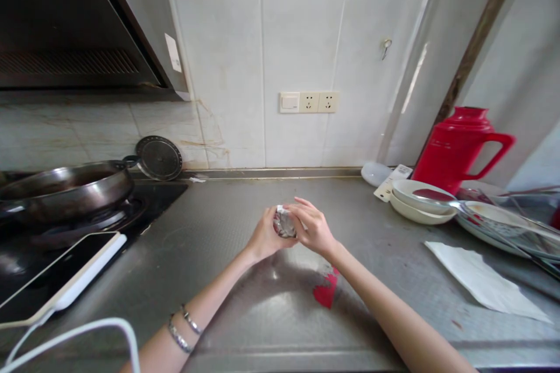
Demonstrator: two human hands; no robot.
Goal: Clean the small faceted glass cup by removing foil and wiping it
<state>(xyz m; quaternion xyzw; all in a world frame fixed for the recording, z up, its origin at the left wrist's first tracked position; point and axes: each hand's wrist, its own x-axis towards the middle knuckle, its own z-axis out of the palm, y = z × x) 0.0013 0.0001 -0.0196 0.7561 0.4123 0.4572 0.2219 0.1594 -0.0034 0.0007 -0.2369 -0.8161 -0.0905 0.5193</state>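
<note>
Between my hands, above the middle of the steel counter (210, 297), is a small round object with a shiny, silvery, crinkled-looking top (285, 225). My left hand (266, 236) is wrapped around its left side and underside. The fingers of my right hand (312, 226) are closed against its right side and upper edge, partly covering it. Whether it is a jar, a cup or something wrapped in foil, I cannot tell. A torn red scrap (326, 292) lies on the counter below, close to my right forearm.
To the left, a steel pan (65, 186) sits on the black stove, with a phone (56, 274) and white cable in front. On the right are a red thermos (459, 148), stacked bowls (422, 210), plates with utensils, and a white paper napkin (485, 280).
</note>
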